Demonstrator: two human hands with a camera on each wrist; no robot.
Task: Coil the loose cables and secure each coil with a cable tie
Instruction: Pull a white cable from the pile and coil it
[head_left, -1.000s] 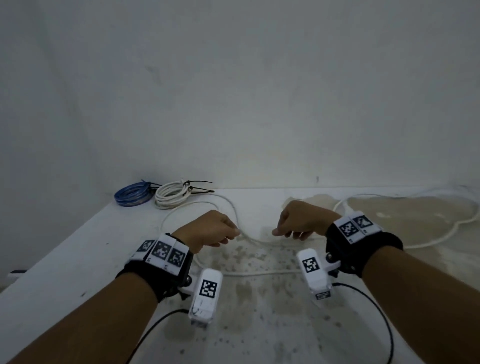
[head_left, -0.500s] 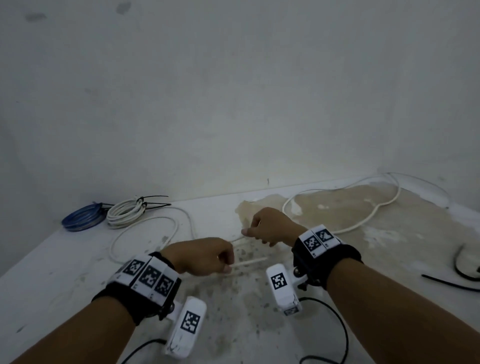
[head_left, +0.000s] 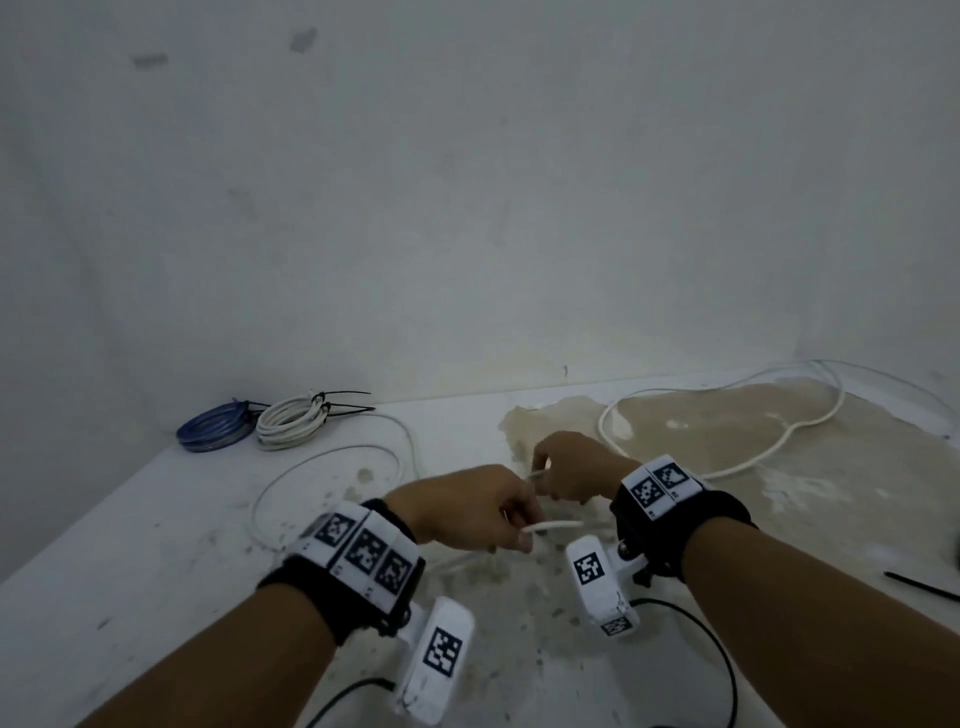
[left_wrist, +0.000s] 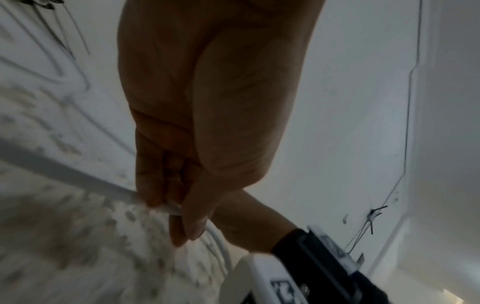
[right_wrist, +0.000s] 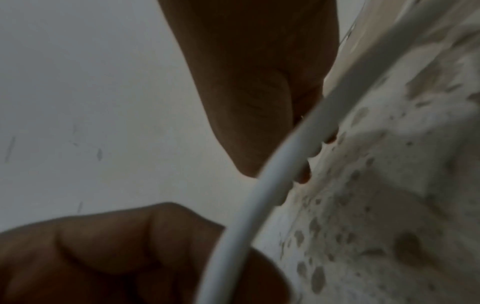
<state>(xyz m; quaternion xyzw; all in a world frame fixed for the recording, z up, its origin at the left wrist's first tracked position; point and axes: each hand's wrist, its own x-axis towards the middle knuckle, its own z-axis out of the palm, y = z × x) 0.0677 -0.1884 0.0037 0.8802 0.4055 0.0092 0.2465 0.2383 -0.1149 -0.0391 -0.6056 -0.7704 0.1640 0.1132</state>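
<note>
My left hand (head_left: 467, 512) and right hand (head_left: 571, 470) both pinch the loose white cable (head_left: 332, 457). Two tied coils (head_left: 288, 422) lie far left on the tabletop (head_left: 130, 545).

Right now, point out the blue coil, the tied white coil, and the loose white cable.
blue coil (head_left: 213, 430): head view, on its wound strands.
tied white coil (head_left: 288, 426): head view, on its white loops.
loose white cable (head_left: 550, 526): head view, on the stretch beside the left thumb.

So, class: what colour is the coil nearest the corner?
Blue coil; it shows best in the head view.
</note>
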